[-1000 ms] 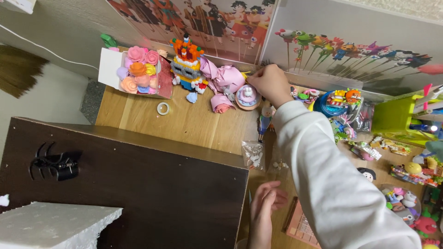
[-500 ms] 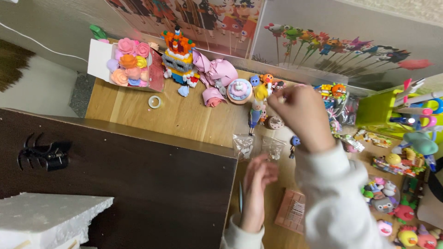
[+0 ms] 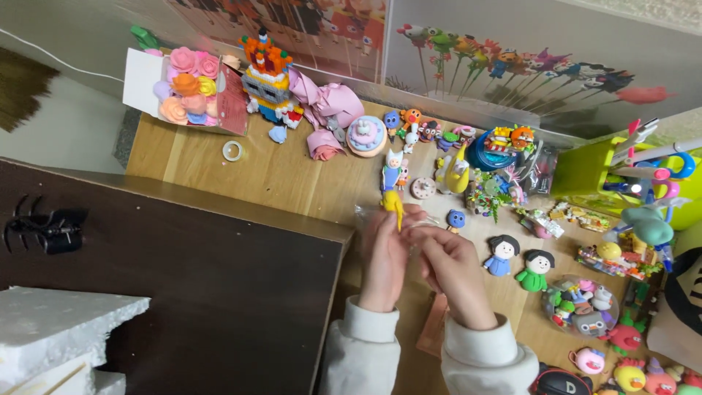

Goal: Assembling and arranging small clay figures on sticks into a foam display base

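Both hands meet over the wooden table [image 3: 241, 175], just past the dark cabinet [image 3: 183, 285] edge: left hand [image 3: 384, 256] pinches a small yellow clay figure [image 3: 395, 206] at its fingertips, figure upright at 12 o'clock of the hand. Right hand [image 3: 453, 267] sits at 3 o'clock, touching it, fingers curled on a clear plastic wrapper [image 3: 424, 223]; grip detail unclear. Two round-headed clay dolls [image 3: 519, 265] lie near, at 3 o'clock of the right hand.

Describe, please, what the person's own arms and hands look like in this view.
Both hands, the left hand and the right hand, are bare, with no gloves. Each arm wears a loose, off-white long sleeve with a ribbed cuff gathered at the wrist. No rings, watch or markings can be made out.
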